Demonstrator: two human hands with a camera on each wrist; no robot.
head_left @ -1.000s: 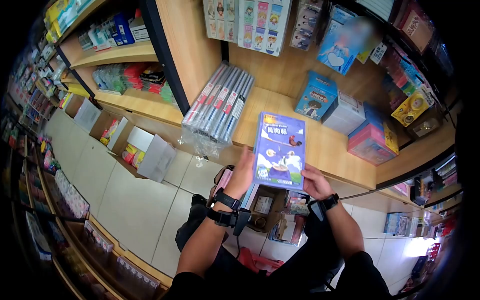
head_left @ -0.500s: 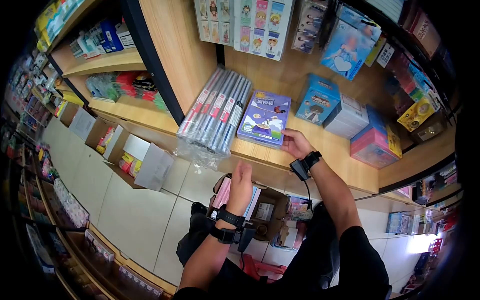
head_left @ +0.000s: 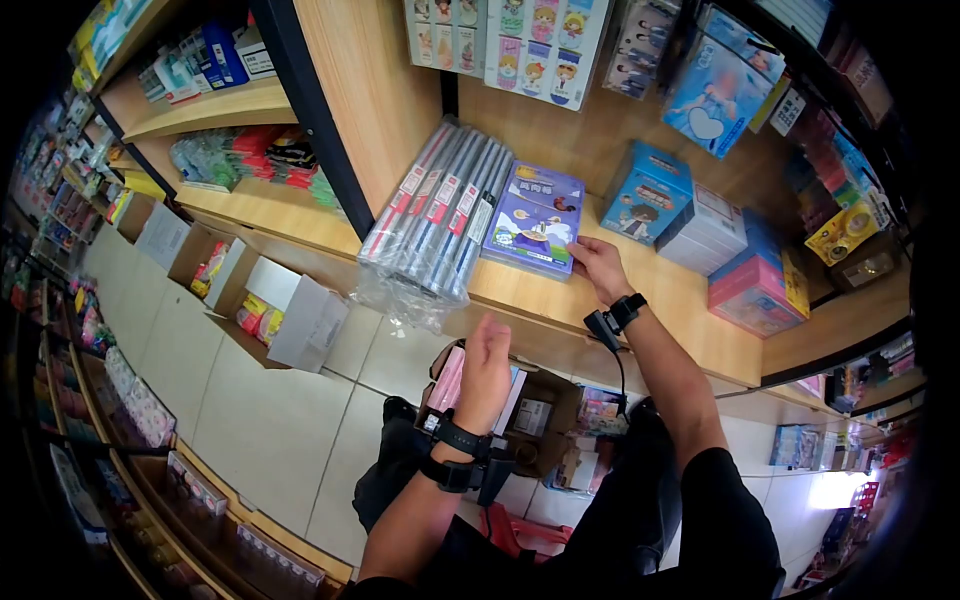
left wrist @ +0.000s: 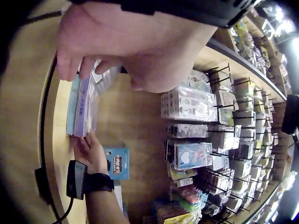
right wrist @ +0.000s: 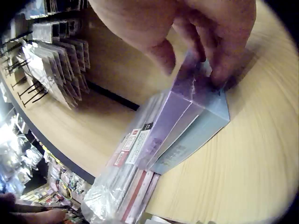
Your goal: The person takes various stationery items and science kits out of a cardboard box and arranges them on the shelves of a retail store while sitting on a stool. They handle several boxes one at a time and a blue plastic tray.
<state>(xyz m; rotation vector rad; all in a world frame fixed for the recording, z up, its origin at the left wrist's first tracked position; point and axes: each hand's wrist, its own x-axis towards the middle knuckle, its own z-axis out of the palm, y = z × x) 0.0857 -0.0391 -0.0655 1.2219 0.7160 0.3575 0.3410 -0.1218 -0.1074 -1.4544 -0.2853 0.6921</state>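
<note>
A purple boxed kit (head_left: 536, 212) with a rooster picture lies flat on the wooden shelf, on top of a light-blue box (right wrist: 194, 135). Snug along its left side sit long plastic-wrapped packs (head_left: 432, 215) with red and dark labels. At the near right corner of the kit is my right hand (head_left: 603, 270); its fingertips touch the end of the box, while the thumb stands off it in the right wrist view. My left hand (head_left: 484, 372) hangs in front of the shelf edge, holding nothing, fingers loosely extended.
A blue box (head_left: 647, 195), white boxes (head_left: 702, 232) and a pink box (head_left: 757, 297) stand farther right on the shelf. Card packs (head_left: 545, 45) hang above. Below my hands, an open carton (head_left: 548, 410) holds more boxes. Other cartons (head_left: 310, 330) line the floor at left.
The purple kit went from between both hands down onto the shelf beside the wrapped packs. My left hand let go and drew back; my right hand stayed at the box's corner.
</note>
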